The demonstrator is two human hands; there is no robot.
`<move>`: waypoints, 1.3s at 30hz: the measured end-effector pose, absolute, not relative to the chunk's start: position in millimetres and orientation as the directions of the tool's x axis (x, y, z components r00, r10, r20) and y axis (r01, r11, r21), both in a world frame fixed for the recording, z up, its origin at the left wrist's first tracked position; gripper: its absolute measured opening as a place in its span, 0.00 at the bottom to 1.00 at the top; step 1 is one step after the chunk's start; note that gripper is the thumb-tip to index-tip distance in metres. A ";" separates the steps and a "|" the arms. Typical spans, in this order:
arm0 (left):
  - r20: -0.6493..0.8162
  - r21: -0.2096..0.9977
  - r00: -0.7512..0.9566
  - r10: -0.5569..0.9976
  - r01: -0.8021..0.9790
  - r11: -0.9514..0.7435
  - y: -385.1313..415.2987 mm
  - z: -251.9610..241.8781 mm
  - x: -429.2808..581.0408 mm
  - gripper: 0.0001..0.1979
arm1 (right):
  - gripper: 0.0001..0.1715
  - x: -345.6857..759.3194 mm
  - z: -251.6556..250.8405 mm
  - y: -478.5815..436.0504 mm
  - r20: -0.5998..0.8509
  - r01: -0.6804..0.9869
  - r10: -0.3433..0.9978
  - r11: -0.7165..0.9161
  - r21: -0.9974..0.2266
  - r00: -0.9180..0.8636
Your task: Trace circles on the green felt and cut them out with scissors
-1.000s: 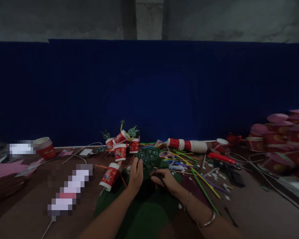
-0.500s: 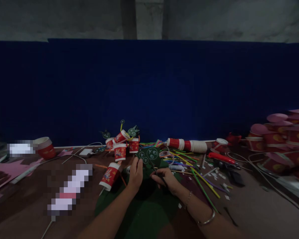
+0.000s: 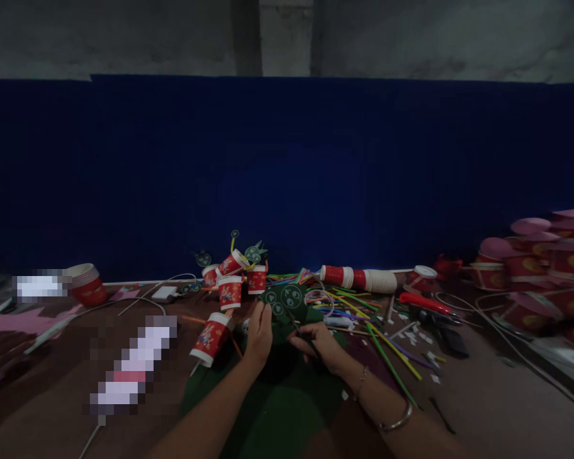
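My left hand is closed, its fingers pressed together at the lower left edge of a dark green sheet of paper printed with several pale-outlined circles. In my right hand is a pair of scissors, dark and thin, with its tip up against the sheet near the circles. Shadow hides how the blades stand. Left of my left hand a red patterned paper cup lies tilted, and more red cups with straws and green cut-outs are grouped behind it.
Coloured straws and white paper scraps lie to the right. Stacked cups lie behind them, near a red-handled tool. Pink-topped red cups fill the far right. At left are pink paper and a dim, hand-like shape.
Both hands and the sheet have shifted only slightly. At the far left, a dim hand-like shape has come in over the pink paper.
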State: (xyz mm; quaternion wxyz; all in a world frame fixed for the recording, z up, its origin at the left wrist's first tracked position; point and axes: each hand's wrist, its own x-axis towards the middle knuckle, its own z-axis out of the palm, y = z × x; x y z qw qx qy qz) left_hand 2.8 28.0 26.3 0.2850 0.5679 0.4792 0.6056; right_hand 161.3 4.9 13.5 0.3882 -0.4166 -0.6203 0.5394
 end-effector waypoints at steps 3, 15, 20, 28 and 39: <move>0.414 0.903 -0.152 0.898 0.194 -0.383 26.8 29.0 3.2 0.14 | 0.26 162.1 12.4 4.9 0.021 0.089 0.932 0.057 -0.994 -0.363; 0.377 0.918 -0.106 0.920 0.175 -0.356 24.9 32.3 5.7 0.15 | 0.24 160.9 10.9 6.9 0.042 0.121 0.934 0.090 -0.988 -0.356; 0.353 0.925 -0.058 0.934 0.172 -0.339 21.3 34.8 9.6 0.17 | 0.24 159.2 8.8 8.5 0.136 0.040 0.928 0.160 -0.986 -0.347; 0.321 0.934 -0.014 0.947 0.171 -0.314 25.4 30.2 10.4 0.18 | 0.21 156.3 13.4 6.8 0.145 0.013 0.942 0.156 -0.988 -0.302; 0.341 0.921 0.002 0.940 0.199 -0.335 29.0 24.6 13.1 0.16 | 0.22 158.9 8.2 12.6 -0.005 0.008 0.982 -0.004 -1.000 -0.189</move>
